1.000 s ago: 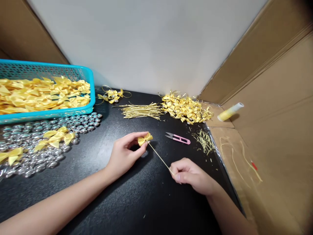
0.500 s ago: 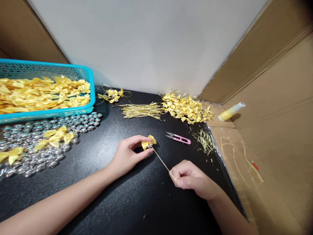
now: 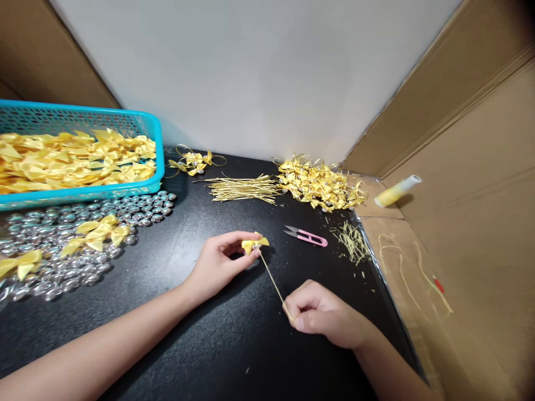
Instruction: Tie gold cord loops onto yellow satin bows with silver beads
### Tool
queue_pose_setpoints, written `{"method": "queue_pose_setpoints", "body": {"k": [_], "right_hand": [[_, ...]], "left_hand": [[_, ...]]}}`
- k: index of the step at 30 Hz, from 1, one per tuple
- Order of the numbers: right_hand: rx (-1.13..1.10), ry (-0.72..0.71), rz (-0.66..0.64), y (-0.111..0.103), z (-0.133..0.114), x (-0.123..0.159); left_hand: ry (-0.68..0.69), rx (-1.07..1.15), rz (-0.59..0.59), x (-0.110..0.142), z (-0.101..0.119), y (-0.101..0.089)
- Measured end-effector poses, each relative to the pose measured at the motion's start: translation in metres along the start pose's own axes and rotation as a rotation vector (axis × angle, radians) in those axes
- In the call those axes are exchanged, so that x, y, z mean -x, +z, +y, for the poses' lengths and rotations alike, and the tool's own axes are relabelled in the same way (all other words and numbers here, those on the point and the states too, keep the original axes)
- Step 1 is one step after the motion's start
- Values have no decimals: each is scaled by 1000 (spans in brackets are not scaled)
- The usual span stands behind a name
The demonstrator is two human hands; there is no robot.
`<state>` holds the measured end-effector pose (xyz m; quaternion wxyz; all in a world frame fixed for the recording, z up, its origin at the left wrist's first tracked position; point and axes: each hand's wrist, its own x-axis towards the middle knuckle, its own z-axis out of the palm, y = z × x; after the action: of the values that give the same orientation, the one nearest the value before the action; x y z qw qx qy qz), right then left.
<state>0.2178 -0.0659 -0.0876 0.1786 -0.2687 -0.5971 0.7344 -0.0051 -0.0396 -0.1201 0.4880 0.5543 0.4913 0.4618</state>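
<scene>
L hand point(image 3: 217, 260) fingers are pinching ribbon bow point(image 3: 262, 241); R hand point(image 3: 324, 316) fingers, gripping cord point(image 3: 271, 277), are drawing lower, prob. tightening it.

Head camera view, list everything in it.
Held bow: one, yellow, centre
Held cord: one, gold, centre
Thread snips: one, pink-handled, right of centre
Basket: one, turquoise, rear left
Basket bows: many, yellow, inside
Beads: many, silver, left
Loose bows: several, yellow, on beads
Beaded bows: many, yellow, rear, two groups
Cut cords: many, gold, rear
Clippings: many, pale yellow, right
Tube: one, white-yellow, right
Strands: several, pale, right
Small item: one, red, right
Tabletop: one, black, underneath
Wall: one, pale, rear
Cardboard: several, brown, sides
Left hand: one, holding bow
Right hand: one, holding cord
</scene>
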Motion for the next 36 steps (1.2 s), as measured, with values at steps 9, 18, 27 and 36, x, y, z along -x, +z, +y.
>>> {"method": "queue_pose_setpoints", "body": {"k": [9, 18, 27, 36], "right_hand": [[16, 18, -6, 2, 3, -2], [58, 68, -32, 5, 0, 0], [351, 6, 496, -19, -25, 23], [515, -28, 868, -41, -35, 48]], "left_hand": [[35, -3, 20, 1, -3, 0], [211, -203, 56, 1, -3, -1], [-10, -54, 161, -4, -2, -3], [-80, 0, 158, -5, -2, -3]]}}
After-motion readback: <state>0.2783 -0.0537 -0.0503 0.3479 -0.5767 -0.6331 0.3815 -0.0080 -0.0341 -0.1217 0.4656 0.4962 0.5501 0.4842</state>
